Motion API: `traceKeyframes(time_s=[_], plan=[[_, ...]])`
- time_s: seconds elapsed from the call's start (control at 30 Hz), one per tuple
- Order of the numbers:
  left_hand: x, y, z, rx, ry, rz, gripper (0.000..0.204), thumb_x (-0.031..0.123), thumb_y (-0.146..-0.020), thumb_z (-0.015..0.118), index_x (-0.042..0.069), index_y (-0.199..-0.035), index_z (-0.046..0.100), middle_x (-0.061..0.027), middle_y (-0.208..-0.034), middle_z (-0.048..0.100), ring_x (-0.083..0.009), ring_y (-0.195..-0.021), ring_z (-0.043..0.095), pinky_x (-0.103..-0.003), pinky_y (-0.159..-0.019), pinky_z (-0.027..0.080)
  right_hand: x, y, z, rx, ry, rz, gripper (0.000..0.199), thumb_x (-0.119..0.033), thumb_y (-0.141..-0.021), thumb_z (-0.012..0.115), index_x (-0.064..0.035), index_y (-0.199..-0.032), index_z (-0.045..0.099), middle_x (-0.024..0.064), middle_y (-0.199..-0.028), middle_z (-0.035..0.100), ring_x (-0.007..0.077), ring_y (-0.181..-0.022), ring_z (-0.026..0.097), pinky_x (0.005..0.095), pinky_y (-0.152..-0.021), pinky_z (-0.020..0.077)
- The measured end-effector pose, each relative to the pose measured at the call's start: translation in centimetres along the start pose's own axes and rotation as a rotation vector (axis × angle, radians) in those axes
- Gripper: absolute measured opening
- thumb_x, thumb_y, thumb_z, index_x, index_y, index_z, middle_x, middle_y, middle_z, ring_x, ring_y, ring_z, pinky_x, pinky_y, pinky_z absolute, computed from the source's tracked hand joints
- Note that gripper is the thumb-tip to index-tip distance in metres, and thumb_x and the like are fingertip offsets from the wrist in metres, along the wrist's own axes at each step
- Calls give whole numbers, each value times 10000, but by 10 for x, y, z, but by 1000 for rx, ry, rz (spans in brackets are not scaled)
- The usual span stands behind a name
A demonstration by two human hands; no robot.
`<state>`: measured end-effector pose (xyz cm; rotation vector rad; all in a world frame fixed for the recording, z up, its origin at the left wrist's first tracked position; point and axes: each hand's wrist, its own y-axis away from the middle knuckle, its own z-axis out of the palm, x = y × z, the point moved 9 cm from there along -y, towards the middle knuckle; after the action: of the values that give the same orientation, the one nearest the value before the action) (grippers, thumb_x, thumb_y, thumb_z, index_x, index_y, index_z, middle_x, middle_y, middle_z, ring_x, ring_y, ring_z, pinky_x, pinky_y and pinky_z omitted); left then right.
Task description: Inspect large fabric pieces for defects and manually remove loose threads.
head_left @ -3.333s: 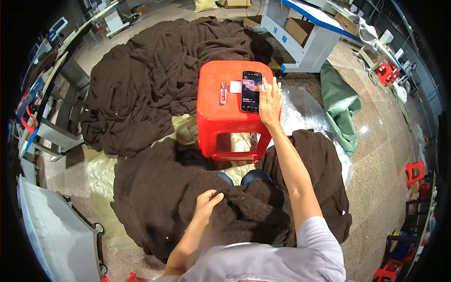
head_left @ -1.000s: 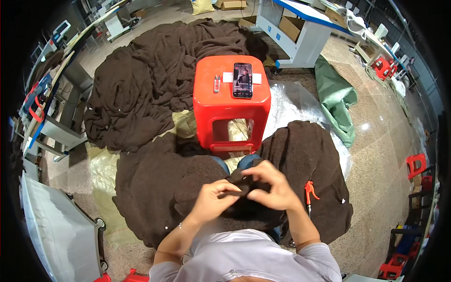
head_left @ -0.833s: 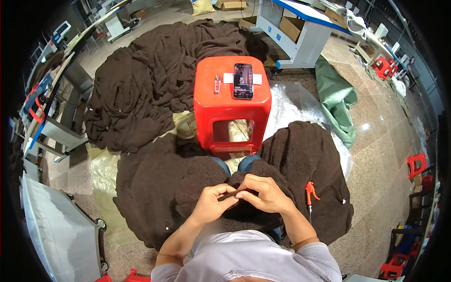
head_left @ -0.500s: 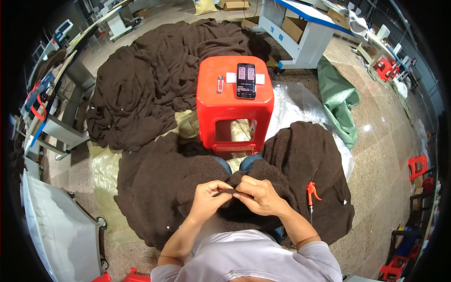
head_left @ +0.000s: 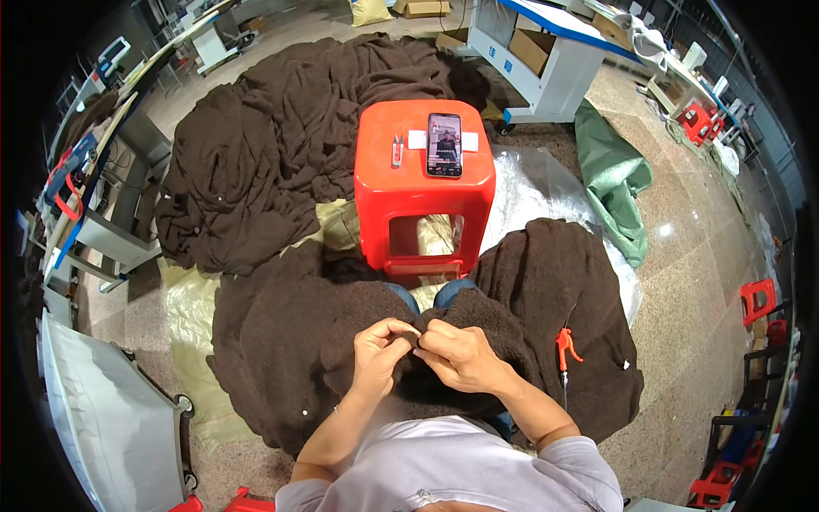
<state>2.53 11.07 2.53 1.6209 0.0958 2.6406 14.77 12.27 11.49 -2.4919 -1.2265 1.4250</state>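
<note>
We are looking over a speckled tiled floor (head_left: 682, 324), where a patch of light (head_left: 666, 230) is gleaming on the right. A red plastic stool (head_left: 375, 183) is standing centrally; smaller red stools (head_left: 744, 300) are lining the right side. A blue-edged white table (head_left: 570, 90) is standing far right, and a white wheeled unit (head_left: 111, 410) is occupying the near left.
</note>
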Motion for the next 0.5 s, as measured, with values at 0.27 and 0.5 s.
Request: traceKeyframes(time_s=[0.27,0.5], plan=[[15,12,8,149,4,64,263,-137,-817,562,-27,-1013,698,-57,-989,702,-75,-869,626,-220,-803,489,10,3,0,-34,-65,27,165,-137,-865,702,-50,-953,592,103,-854,536,322,-691,600,394,-567,470],[32,0,-37,179,41,-57,180,-131,-788,673,-20,-928,694,-17,-874,655,-91,-817,608,-221,-759,474,62,36,-59,52,107,355,168,-62,-795,755,-37,-944,683,106,-907,569,279,-834,617,350,-722,499]])
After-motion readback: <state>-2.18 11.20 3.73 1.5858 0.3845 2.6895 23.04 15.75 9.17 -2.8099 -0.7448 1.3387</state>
